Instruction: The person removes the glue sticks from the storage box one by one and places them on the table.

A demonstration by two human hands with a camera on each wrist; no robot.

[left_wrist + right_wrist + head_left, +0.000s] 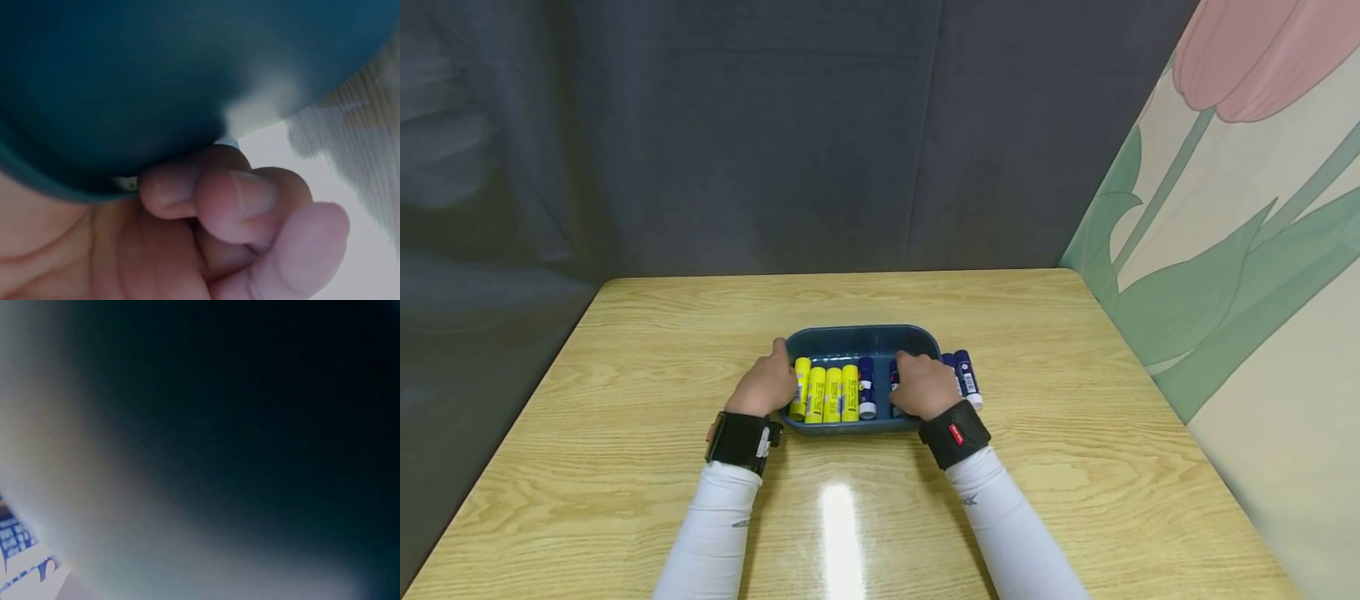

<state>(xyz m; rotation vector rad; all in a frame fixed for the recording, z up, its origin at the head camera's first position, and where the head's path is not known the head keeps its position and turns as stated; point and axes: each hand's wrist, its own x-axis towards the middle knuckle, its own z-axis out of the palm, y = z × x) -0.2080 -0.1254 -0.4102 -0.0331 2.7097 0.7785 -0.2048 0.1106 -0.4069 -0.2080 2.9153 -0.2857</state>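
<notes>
A dark blue oval tray (842, 337) sits on the table. My left hand (765, 383) grips its left end; in the left wrist view, curled fingers (240, 203) lie against the tray's outer wall (156, 75). Inside, several yellow glue sticks (832, 396) stand in a row on the left, with a blue glue stick (867, 388) beside them. My right hand (927, 385) reaches over the tray's right end and pinches another blue glue stick (894, 375), partly hidden by the fingers. A dark, blurred surface fills most of the right wrist view.
Two blue glue sticks with white ends, the outer glue stick (969, 380) showing best, lie on the wooden table (1060, 500) just right of the tray. A dark cloth (775, 150) hangs behind the table, and a flower-patterned wall (1240, 250) borders the right side.
</notes>
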